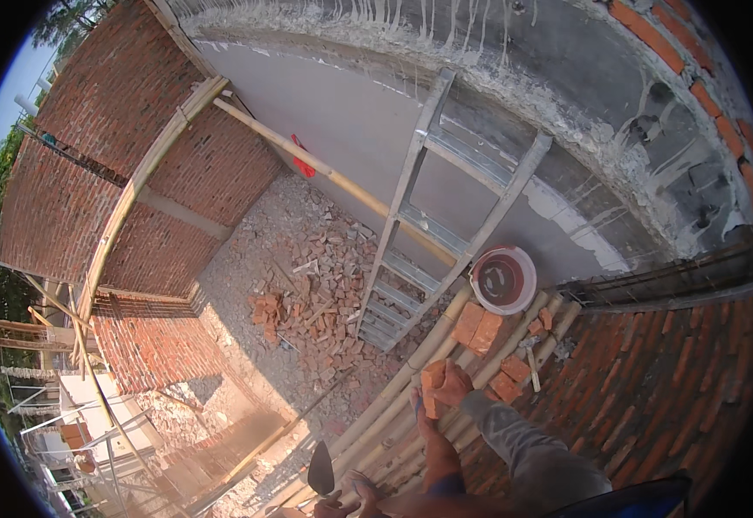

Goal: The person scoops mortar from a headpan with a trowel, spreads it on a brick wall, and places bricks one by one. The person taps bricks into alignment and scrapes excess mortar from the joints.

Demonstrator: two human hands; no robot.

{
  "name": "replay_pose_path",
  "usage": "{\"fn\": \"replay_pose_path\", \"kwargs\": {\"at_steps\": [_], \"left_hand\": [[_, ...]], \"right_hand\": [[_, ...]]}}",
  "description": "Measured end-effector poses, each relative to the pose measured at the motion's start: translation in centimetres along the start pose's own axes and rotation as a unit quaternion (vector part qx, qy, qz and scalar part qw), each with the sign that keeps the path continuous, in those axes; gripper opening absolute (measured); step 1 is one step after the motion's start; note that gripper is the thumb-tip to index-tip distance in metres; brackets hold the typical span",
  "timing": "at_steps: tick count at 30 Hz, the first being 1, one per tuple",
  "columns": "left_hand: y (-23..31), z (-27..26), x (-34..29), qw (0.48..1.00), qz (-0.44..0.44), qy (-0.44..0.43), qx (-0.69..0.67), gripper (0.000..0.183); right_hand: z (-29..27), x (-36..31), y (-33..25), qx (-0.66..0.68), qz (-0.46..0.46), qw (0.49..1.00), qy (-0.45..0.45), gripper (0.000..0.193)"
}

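My right hand (454, 385), reaching out in a grey sleeve, is closed around an orange brick (433, 376) above the bamboo poles. At the lower edge my left hand (330, 506) is partly cut off by the frame. A pointing trowel with a dark pointed blade (320, 470) stands up from its closed fingers. Just beyond the right hand lie two bricks (478, 328) side by side on the poles. More brick pieces (507, 380) rest to its right, beside a light-handled tool (533, 369) whose kind I cannot make out.
Bamboo poles (393, 393) form a platform under my feet. A white-rimmed bucket (503, 279) holds something dark and wet. A metal ladder (428, 220) leans at the plastered wall (324, 108). Rubble (329, 285) covers the ground well below. A brick wall (644, 397) runs along the right.
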State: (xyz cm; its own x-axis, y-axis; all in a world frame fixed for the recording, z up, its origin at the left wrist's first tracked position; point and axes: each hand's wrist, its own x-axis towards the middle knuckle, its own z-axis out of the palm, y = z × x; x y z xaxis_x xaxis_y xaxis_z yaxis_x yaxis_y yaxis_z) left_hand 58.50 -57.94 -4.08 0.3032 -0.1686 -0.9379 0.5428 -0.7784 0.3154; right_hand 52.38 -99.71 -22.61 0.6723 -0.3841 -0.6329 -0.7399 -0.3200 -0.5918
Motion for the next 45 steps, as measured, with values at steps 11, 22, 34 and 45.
{"fn": "replay_pose_path", "kwargs": {"at_steps": [11,22,34,45], "left_hand": [[-1.0,-2.2,-13.5,0.904,0.381,0.193,0.007,0.062],[-14.7,-10.1,-35.2,0.598,0.454,-0.049,-0.659,0.064],[-29.6,-7.3,-43.3,0.514,0.48,0.193,-0.685,0.06],[-26.1,0.4,-46.7,0.371,0.419,0.362,-0.745,0.054]], "right_hand": [[4.6,-32.8,-34.3,-0.019,-0.296,0.955,-0.029,0.093],[17.0,-43.9,-44.3,0.138,-0.386,0.796,-0.445,0.032],[35.3,-56.4,-50.2,0.176,-0.101,0.679,-0.705,0.05],[27.1,-56.4,-49.5,0.051,-0.216,0.63,-0.744,0.031]]}}
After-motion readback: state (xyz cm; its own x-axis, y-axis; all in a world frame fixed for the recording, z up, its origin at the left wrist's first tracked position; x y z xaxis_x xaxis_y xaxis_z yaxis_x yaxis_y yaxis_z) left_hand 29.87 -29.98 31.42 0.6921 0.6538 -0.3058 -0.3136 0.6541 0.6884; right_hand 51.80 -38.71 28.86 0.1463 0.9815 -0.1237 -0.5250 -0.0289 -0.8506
